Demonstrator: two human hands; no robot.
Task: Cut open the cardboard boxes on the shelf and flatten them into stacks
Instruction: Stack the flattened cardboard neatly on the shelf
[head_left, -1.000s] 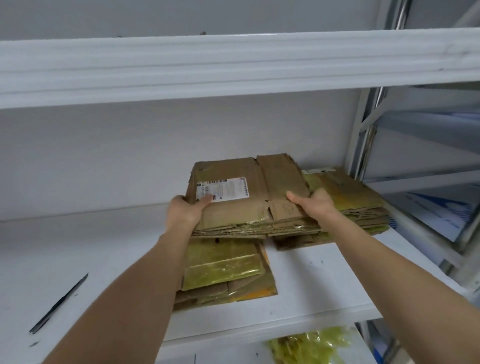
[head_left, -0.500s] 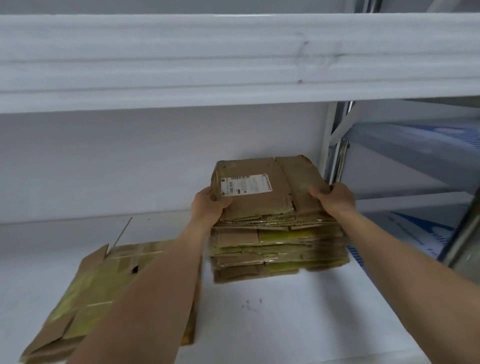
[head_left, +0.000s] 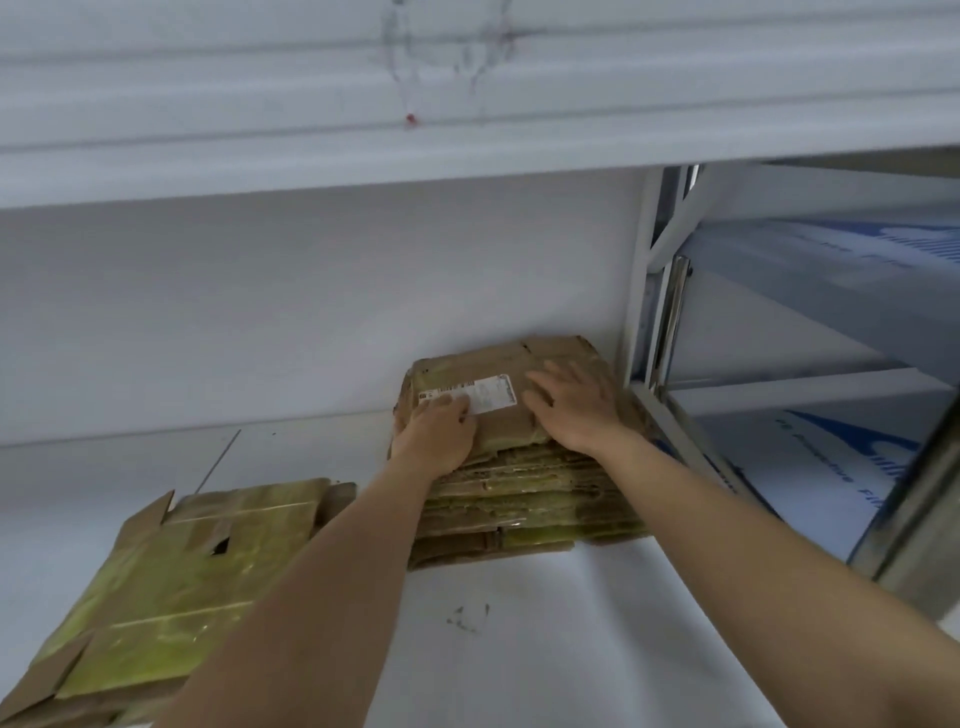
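A stack of flattened cardboard boxes (head_left: 519, 499) with yellow tape stands on the white shelf (head_left: 519, 639), against the back wall at the right end. Its top sheet (head_left: 498, 364) is brown and carries a white shipping label (head_left: 488, 392). My left hand (head_left: 434, 436) lies flat on the top sheet's near-left corner, fingers over the label's left end. On the right half of that sheet my right hand (head_left: 571, 402) presses down with straight, spread fingers. A second pile of flattened boxes (head_left: 171, 587) lies to the left at the shelf's front, partly behind my left forearm.
The upper shelf's white beam (head_left: 467, 104) hangs low overhead. A white metal upright (head_left: 641, 322) stands just right of the stack. Beyond the upright are more shelves holding white sheets with blue print (head_left: 831, 467). A dark scuff (head_left: 465, 618) marks the shelf in front of the stack.
Both hands gripped the sides of the top bundle while setting it on the right stack; now they have let go and lie flat on top, pressing it down.
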